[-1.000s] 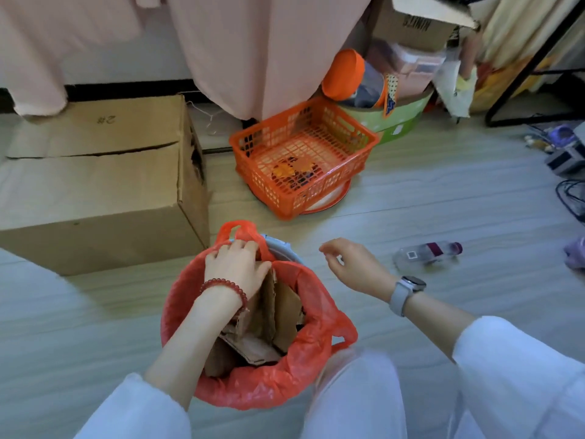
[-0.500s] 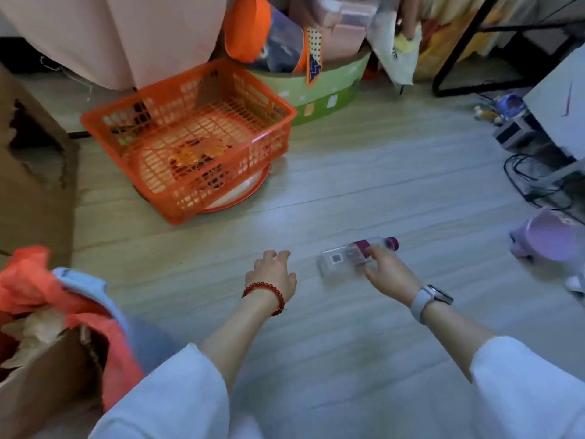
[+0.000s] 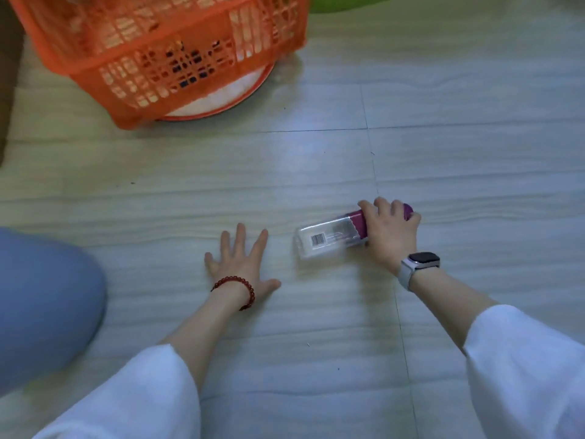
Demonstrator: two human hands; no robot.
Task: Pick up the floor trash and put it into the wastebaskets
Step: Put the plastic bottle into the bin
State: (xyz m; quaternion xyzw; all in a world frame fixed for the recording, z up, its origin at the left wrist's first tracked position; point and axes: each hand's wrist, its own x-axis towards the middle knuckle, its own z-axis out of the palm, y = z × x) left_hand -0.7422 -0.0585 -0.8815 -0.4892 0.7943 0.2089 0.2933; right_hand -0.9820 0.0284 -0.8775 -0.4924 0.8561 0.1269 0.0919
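A clear plastic bottle (image 3: 326, 240) with a magenta label and cap lies on its side on the pale wood-look floor. My right hand (image 3: 391, 231), with a watch on the wrist, grips its capped end, fingers curled over the label. My left hand (image 3: 242, 266), wearing a red bead bracelet, rests flat on the floor with fingers spread, a little left of the bottle's base. The wastebasket with the red bag is out of view.
An orange mesh basket (image 3: 152, 64) stands on a round white plate at the top left. A blue-grey rounded shape (image 3: 41, 305) fills the left edge. A green tub's rim (image 3: 348, 4) shows at the top. Bare floor lies to the right.
The view moved closer and lower. My right hand closed over the bottle's capped end. My left hand spread flat on the floor. The red-bagged wastebasket left the frame.
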